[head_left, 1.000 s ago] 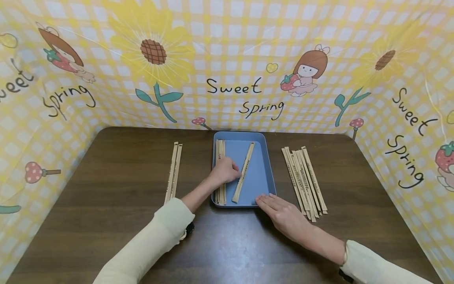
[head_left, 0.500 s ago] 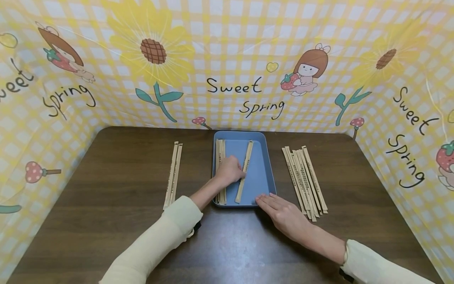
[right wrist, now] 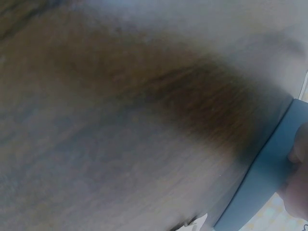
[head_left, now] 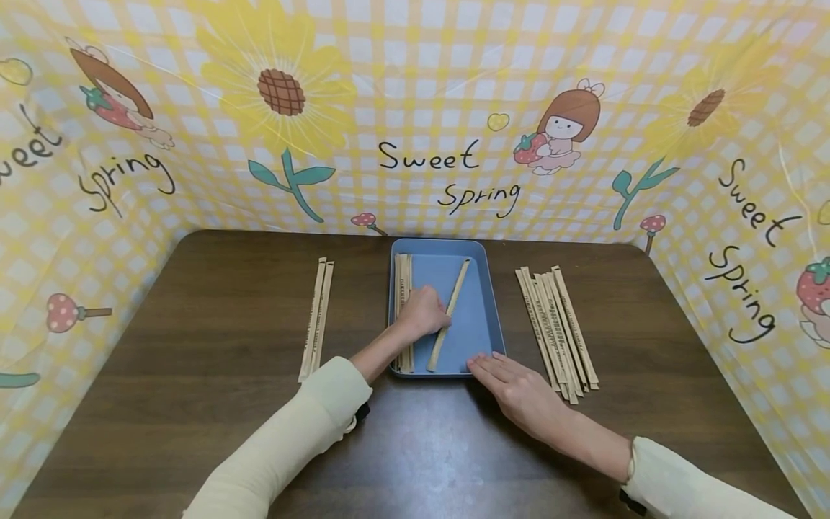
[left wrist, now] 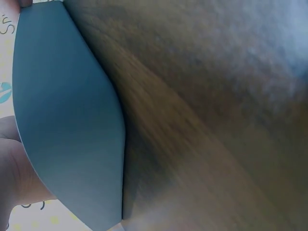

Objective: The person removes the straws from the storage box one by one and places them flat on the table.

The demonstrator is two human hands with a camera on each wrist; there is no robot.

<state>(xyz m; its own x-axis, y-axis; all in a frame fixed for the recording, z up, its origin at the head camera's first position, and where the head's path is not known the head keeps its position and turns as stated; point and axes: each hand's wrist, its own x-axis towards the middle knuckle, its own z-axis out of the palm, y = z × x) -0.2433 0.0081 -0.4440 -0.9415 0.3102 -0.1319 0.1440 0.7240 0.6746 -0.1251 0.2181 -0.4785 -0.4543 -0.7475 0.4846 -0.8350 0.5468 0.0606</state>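
My left hand (head_left: 423, 311) is inside the blue tray (head_left: 491, 303), its thumb and fingers pinching a slim paper-wrapped stick (head_left: 459, 285). The stick slants across the tray floor, top end leaning right; the hand covers part of its middle. Left of it, a bundle of similar wrapped sticks (head_left: 403, 270) lies along the tray's left wall. My right hand (head_left: 519, 393) rests extended fingers on the tray's near right corner. In the left wrist view, the tray's outer wall (left wrist: 67, 110) hides much of the left hand (left wrist: 19, 173). Part of the right hand (right wrist: 296, 183) shows beside the tray wall (right wrist: 264, 178) in the right wrist view.
Two wrapped sticks (head_left: 317, 310) lie on the brown wooden table (head_left: 214, 346) left of the tray. A loose pile of several more (head_left: 551, 324) lies to its right. A yellow checked cloth (head_left: 421, 86) surrounds the table's back and sides.
My left hand has moved slightly right and onto the slanted stick, which has turned a little, its printed face no longer showing. My right hand and the tray stay in place.
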